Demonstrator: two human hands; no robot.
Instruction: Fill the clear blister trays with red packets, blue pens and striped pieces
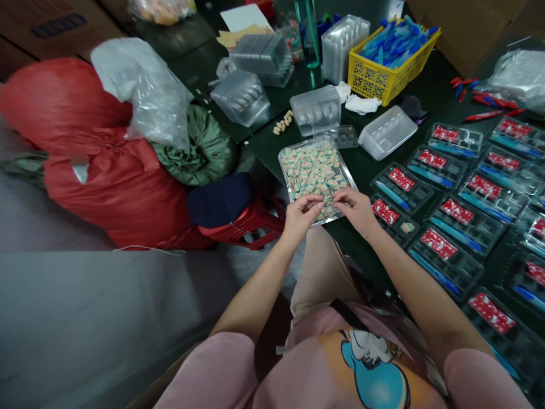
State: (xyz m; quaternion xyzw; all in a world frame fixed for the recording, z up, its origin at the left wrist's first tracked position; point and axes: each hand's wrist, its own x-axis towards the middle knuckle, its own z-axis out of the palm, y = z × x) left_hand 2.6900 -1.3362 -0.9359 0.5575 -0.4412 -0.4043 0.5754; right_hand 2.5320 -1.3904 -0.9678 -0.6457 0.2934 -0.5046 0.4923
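Note:
A shallow metal tray (347, 171) at the table edge is heaped with small flat pieces (313, 165), pale beige with green and pink bands. Over its near edge, my left hand (301, 215) and my right hand (356, 210) meet fingertip to fingertip. Both are closed in a pinch on a few small banded pieces (327, 199); how many each holds is hard to make out. Right of the tray lie transparent blister trays (438, 243), several of them with a red patterned card and a blue pen. One nearby blister tray also holds a banded piece (407, 227).
A yellow basket (372, 85) of blue pens stands at the back, beside stacked transparent plastic shells (343, 48). Small tan pieces (283, 122) lie behind the tray. Large red sacks (102, 182), a green sack (200, 145) and a red stool (244, 224) are on the left.

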